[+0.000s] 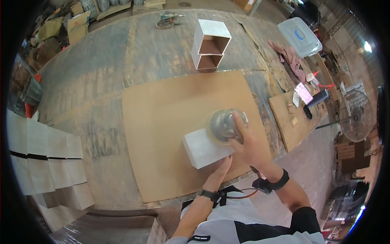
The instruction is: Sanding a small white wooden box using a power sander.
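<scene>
My right hand (245,142) is wrapped over a round orbital sander (223,124), whose disc is smeared by motion. The sander sits on the far right part of a small white box (205,148), lying on a brown board (162,122). Against the near right edge of that box, my left hand (222,167) holds it; some of its fingers are hidden. A reddish hose (248,196) runs by my right wrist.
A white two-compartment box (211,34) stands beyond the board. Stacked white boxes (48,142) line the left side. A tool (166,19) lies at the far edge. On the right are a lidded plastic bin (300,36), a cloth (290,59), a phone (303,92) and a fan (356,116).
</scene>
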A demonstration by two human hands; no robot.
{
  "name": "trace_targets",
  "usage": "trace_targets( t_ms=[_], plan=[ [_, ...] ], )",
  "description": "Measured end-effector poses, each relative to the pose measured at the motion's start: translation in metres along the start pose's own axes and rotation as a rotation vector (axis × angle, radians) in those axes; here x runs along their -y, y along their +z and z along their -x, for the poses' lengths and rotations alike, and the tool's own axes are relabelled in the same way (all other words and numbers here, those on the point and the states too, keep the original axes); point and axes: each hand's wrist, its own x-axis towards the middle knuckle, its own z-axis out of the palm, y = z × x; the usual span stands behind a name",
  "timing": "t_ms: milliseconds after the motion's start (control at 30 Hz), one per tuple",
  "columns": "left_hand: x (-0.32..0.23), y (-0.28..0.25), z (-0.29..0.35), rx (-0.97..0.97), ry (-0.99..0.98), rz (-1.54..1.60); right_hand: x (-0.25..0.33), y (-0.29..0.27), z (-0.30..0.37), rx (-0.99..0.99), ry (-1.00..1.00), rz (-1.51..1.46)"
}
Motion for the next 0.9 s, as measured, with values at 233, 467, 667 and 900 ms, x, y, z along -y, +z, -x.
trace_targets(
  t_ms=[233,467,667,900],
  plan=[
    [-0.002,0.007,-0.011,-0.011,0.013,0.01,0.026,0.016,0.022,0.163,-0.257,0.207],
    [0.0,0.005,-0.003,-0.006,0.006,-0.002,0.028,0.021,0.031,0.157,-0.272,0.127],
    [-0.001,0.0,-0.007,0.006,0.002,-0.045,0.007,0.013,0.011,0.077,-0.119,0.116],
    [0.0,0.006,-0.009,0.028,0.018,-0.054,0.0,0.007,0.019,0.039,-0.217,0.166]
  ],
)
